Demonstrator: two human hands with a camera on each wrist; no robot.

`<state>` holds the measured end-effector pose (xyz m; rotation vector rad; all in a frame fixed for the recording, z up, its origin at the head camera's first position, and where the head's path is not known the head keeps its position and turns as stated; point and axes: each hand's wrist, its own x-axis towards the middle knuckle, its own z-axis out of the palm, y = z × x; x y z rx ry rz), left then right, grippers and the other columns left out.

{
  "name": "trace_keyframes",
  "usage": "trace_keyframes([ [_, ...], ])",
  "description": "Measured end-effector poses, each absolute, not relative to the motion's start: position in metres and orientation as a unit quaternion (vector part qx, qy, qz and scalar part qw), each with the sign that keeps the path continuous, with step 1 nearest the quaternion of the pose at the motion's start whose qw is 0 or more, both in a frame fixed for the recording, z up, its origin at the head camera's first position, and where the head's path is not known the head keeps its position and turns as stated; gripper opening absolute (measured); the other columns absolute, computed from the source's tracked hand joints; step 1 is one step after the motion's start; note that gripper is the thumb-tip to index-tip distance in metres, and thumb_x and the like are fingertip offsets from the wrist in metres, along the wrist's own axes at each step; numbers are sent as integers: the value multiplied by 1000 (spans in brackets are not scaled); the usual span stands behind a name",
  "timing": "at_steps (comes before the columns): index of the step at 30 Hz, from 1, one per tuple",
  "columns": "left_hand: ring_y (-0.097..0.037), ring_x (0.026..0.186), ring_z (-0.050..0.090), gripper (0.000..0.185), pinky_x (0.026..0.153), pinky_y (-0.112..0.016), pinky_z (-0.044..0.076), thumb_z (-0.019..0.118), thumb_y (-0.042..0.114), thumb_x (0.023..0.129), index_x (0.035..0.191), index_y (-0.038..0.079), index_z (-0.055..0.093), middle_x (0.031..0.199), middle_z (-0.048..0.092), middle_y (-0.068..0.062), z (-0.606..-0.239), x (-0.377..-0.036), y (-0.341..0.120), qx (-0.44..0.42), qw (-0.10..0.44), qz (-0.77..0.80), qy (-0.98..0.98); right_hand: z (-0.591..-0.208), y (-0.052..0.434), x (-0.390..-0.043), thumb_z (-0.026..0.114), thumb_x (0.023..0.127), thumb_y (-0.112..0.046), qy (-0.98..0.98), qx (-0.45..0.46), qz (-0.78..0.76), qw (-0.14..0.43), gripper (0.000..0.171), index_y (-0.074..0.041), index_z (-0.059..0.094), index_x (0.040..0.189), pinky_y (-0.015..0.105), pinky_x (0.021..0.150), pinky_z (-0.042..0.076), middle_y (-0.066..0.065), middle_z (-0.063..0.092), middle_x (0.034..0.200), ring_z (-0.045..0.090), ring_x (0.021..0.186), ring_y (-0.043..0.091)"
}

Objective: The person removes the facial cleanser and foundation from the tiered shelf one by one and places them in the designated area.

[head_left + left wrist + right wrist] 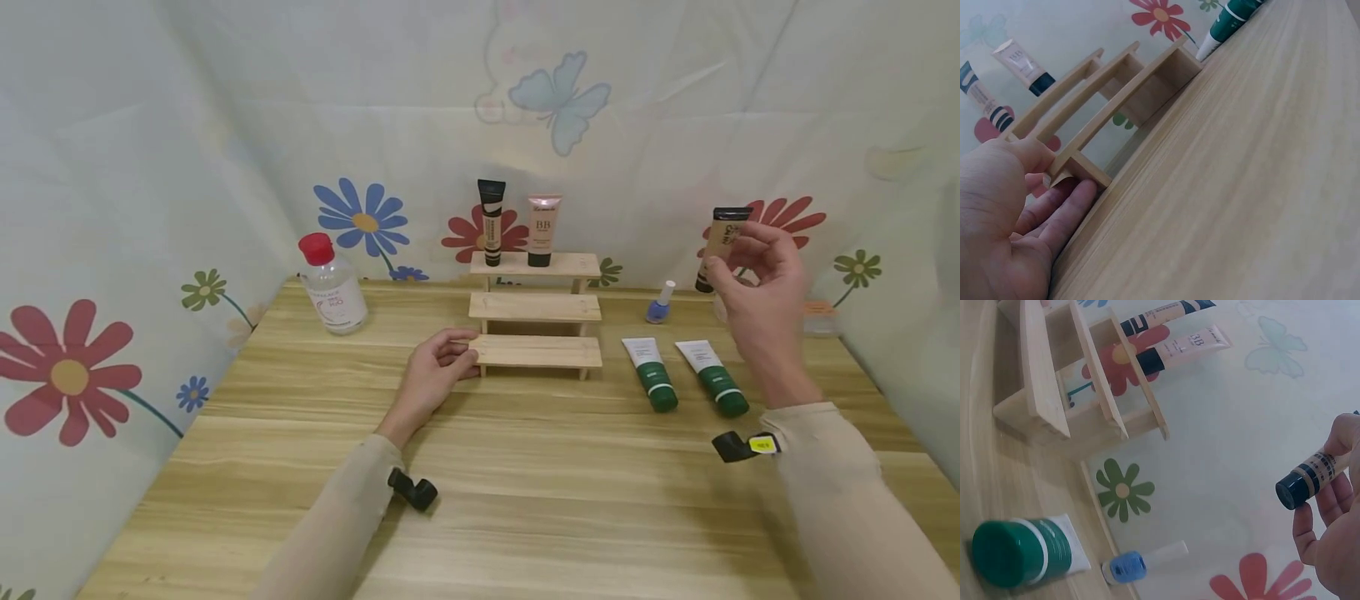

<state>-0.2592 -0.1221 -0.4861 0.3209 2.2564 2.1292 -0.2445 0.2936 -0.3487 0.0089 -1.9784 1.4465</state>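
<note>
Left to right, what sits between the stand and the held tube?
In the head view, a blue bottle stands between the stand and the held tube; nearer the camera lies a green-and-white tube.

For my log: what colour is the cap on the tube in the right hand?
The cap is black; the right wrist view shows it best.

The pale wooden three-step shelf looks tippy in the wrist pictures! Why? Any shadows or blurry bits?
Head view: the pale wooden shelf looks level, and a shadow lies beside the beige left sleeve; left wrist view: the shelf slants, probably because that camera is tilted; right wrist view: it looks nearly sideways, and lettering on the held black-capped tan tube is too blurry to read.
</note>
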Motion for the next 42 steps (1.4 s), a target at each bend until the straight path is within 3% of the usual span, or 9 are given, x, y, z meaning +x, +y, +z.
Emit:
trace_keyframes([
  [10,-32,107,77,28,94,-37,71,72,7,110,139,9,74,120,73,-21,-484,-259,-122,99,11,681,726,-351,323,-210,75,100,0,-753,-14,544,370,47,-14,70,145,6,86,58,-8,68,118,66,106,10],
  [21,-33,108,77,28,94,-38,71,72,8,110,138,9,74,120,73,-20,-487,-260,-122,94,16,681,726,-373,360,-162,72,106,-5,-804,-87,466,360,49,-16,65,153,0,91,51,-23,62,121,59,109,0],
  [26,-33,108,77,27,94,-37,71,72,8,110,137,10,75,119,74,-19,-486,-260,-120,92,15,680,728,-393,378,-140,70,105,2,-803,-109,474,345,51,-14,63,153,-3,92,49,-20,60,118,58,106,-1],
  [34,-33,107,77,27,94,-37,71,72,7,110,137,10,75,118,73,-20,-487,-259,-121,88,16,683,725,-416,390,-116,64,107,3,-795,-185,484,316,54,-27,60,151,-6,85,43,-23,55,118,53,107,-4],
  [42,-33,108,77,28,94,-38,71,72,8,110,138,10,74,119,73,-20,-486,-259,-122,91,14,685,723,-437,395,-97,68,105,4,-779,-243,508,275,51,-38,65,134,-5,75,43,-24,58,108,54,99,-6],
])
